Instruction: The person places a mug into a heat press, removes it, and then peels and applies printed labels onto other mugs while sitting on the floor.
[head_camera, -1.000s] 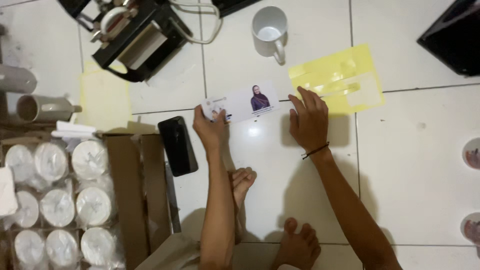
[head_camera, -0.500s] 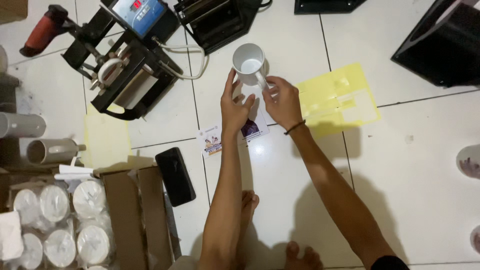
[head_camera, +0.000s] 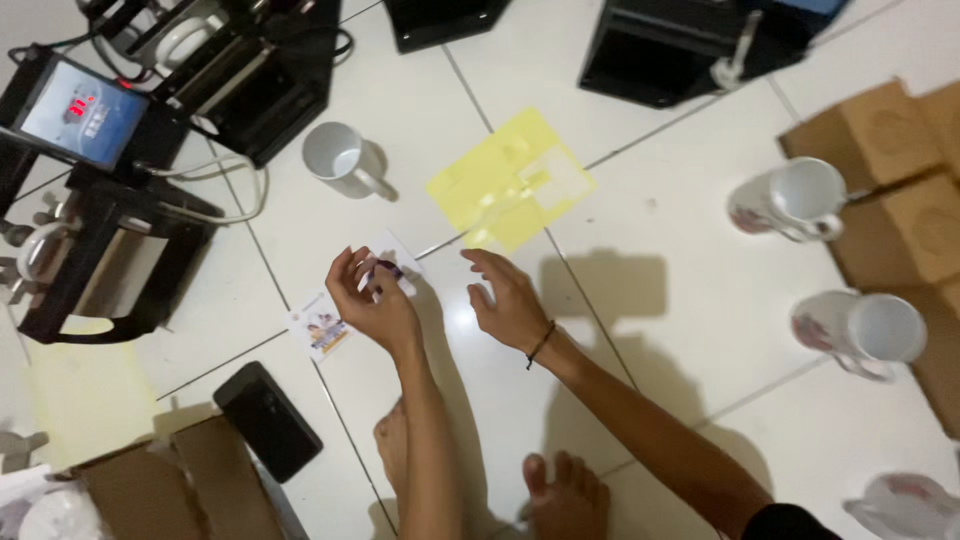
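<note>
Printed strip (head_camera: 345, 305): long, white, pictures; left hand (head_camera: 372, 300) fingers pinching it, right hand (head_camera: 510, 300) spread.

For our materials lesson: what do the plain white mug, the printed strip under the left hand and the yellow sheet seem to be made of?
Mug: likely glazed ceramic, smooth, thick-walled, white.
Printed strip: seemingly thin paper, lying flat on the tile, lifted at the left hand.
Yellow sheet: thin paper or film, perhaps glossy; it shows pale glare patches.
</note>
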